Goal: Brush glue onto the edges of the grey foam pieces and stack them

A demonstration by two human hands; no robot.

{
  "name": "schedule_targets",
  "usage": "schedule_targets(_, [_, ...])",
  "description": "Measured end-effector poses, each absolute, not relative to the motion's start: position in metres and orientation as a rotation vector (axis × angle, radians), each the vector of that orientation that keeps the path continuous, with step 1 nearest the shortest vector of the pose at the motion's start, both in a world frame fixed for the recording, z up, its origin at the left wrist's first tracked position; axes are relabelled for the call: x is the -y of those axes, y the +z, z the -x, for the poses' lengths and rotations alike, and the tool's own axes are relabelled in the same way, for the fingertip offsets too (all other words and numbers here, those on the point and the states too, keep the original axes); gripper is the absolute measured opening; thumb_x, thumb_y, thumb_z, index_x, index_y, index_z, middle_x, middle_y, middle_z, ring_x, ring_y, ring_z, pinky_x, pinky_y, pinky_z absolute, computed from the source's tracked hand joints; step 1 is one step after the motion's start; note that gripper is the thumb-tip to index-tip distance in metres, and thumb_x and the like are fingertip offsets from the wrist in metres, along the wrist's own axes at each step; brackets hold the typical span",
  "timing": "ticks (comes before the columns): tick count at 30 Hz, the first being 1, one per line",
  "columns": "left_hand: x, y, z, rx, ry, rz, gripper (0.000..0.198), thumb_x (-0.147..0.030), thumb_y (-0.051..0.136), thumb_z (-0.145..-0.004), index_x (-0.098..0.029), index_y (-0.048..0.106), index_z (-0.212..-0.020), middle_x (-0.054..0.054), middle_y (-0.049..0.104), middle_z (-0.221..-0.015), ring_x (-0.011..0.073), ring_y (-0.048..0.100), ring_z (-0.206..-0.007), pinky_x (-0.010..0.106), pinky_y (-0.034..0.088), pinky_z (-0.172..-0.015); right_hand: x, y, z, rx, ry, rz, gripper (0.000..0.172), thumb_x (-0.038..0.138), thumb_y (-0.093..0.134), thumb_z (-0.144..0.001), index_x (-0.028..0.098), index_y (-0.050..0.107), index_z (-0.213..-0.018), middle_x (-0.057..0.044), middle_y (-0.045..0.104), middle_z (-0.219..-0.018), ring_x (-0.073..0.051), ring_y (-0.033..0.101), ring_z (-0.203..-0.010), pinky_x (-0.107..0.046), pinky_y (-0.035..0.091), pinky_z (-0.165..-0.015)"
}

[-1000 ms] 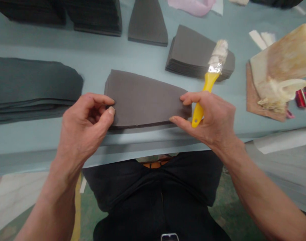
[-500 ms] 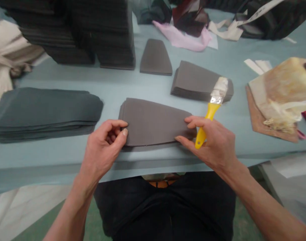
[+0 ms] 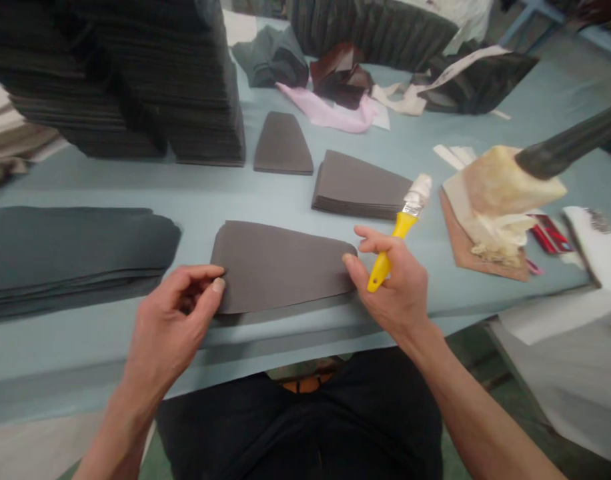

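A tapered grey-brown sheet lies in front of me on top of matching pieces, near the table's front edge. My left hand pinches its wide left edge between thumb and fingertips. Across from it, my right hand has the thumb at the sheet's narrow right end, the index finger lifted away. A yellow-handled paintbrush is tucked between the fingers of that hand, its whitish bristles pointing up and away from me.
Behind the sheet are a thicker grey-brown stack and a smaller trapezoid pile. Dark green sheets lie left, below tall dark stacks. At right stands a glue-smeared container with a dark handle. Pink fabric lies at the back.
The view has swung right, shifting everything left and slightly down. My right index finger has come off the sheet's right end; my left hand keeps its pinch.
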State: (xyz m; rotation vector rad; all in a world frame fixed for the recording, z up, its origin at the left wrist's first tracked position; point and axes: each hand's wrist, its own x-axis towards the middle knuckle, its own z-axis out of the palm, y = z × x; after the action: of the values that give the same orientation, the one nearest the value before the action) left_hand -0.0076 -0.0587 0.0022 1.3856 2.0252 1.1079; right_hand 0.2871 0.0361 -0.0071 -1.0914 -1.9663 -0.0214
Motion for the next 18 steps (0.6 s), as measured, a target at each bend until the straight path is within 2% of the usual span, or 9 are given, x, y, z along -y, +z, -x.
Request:
schedule_targets(3, [0.062, 0.003, 0.011, -2.119, 1.137, -1.413, 0.036, -0.052, 0.071, -0.087, -0.024, 0.079, -0.107, -0.001, 0.073, -0.084, 0.0155, 0.063, -0.068, 0.03, 0.053, -0.07, -0.035, -0.011, -0.295, 1.896, -0.007, 1.161, 0.014, 0.034, 0.069, -0.1, 0.027, 0.058, -0.105, -0.01, 0.083, -0.124, -0.025, 0.082, -0.11, -0.041, 0.064, -0.095])
schedule_targets(5, [0.065, 0.007, 0.011, -2.207, 1.134, -1.629, 0.039, -0.054, 0.068, -0.091, -0.022, 0.078, -0.111, 0.004, 0.075, -0.092, 0.0225, 0.069, -0.079, 0.04, 0.058, -0.083, -0.033, -0.014, -0.302, 1.876, 0.011, 1.196, 0.014, 0.035, 0.068, -0.101, 0.027, 0.058, -0.105, -0.01, 0.083, -0.124, -0.025, 0.082, -0.11, -0.041, 0.064, -0.095])
schedule_targets(7, [0.065, 0.013, 0.007, -2.181, 1.077, -2.002, 0.041, -0.053, 0.065, -0.097, -0.02, 0.076, -0.12, 0.013, 0.078, -0.112, 0.0339, 0.073, -0.104, 0.054, 0.057, -0.102, -0.031, -0.018, -0.309, 1.864, 0.034, 1.214, 0.014, 0.035, 0.068, -0.101, 0.027, 0.058, -0.106, -0.01, 0.083, -0.125, -0.025, 0.081, -0.113, -0.042, 0.064, -0.097])
schedule_targets(9, [0.061, 0.019, -0.002, -1.964, 0.982, -2.332, 0.044, -0.047, 0.062, -0.103, -0.02, 0.069, -0.137, 0.017, 0.073, -0.137, 0.0396, 0.065, -0.135, 0.058, 0.047, -0.121, -0.029, -0.021, -0.315, 1.845, 0.056, 1.222, 0.014, 0.034, 0.069, -0.101, 0.027, 0.058, -0.107, -0.011, 0.083, -0.125, -0.024, 0.081, -0.115, -0.042, 0.064, -0.099])
schedule_targets(11, [0.05, 0.025, -0.013, -1.714, 0.88, -2.541, 0.053, -0.047, 0.056, -0.107, -0.023, 0.055, -0.154, 0.014, 0.062, -0.158, 0.0352, 0.05, -0.157, 0.05, 0.036, -0.133, -0.027, -0.024, -0.318, 1.819, 0.069, 1.229, 0.014, 0.033, 0.069, -0.101, 0.026, 0.058, -0.107, -0.012, 0.082, -0.126, -0.024, 0.081, -0.115, -0.042, 0.064, -0.099])
schedule_targets(13, [0.036, 0.027, -0.024, -1.54, 0.766, -2.689, 0.061, -0.055, 0.048, -0.109, -0.026, 0.044, -0.163, 0.01, 0.051, -0.17, 0.0311, 0.037, -0.166, 0.045, 0.032, -0.137, -0.025, -0.024, -0.319, 1.809, 0.073, 1.232, 0.014, 0.032, 0.068, -0.101, 0.025, 0.058, -0.108, -0.013, 0.083, -0.125, -0.024, 0.082, -0.114, -0.042, 0.065, -0.098])
schedule_targets(15, [0.023, 0.028, -0.029, -1.476, 0.661, -2.75, 0.064, -0.06, 0.041, -0.111, -0.029, 0.037, -0.166, 0.007, 0.047, -0.173, 0.0304, 0.033, -0.168, 0.047, 0.033, -0.137, -0.023, -0.021, -0.317, 1.825, 0.057, 1.226, 0.012, 0.029, 0.067, -0.102, 0.025, 0.058, -0.108, -0.013, 0.083, -0.124, -0.024, 0.082, -0.112, -0.041, 0.066, -0.096])
schedule_targets(18, [0.011, 0.027, -0.03, -1.502, 0.551, -2.741, 0.062, -0.056, 0.038, -0.112, -0.031, 0.031, -0.168, 0.007, 0.046, -0.174, 0.0305, 0.034, -0.168, 0.051, 0.038, -0.135, -0.016, -0.009, -0.308, 1.872, 0.022, 1.158, 0.011, 0.021, 0.066, -0.102, 0.025, 0.058, -0.107, -0.012, 0.084, -0.122, -0.023, 0.083, -0.111, -0.037, 0.066, -0.093])
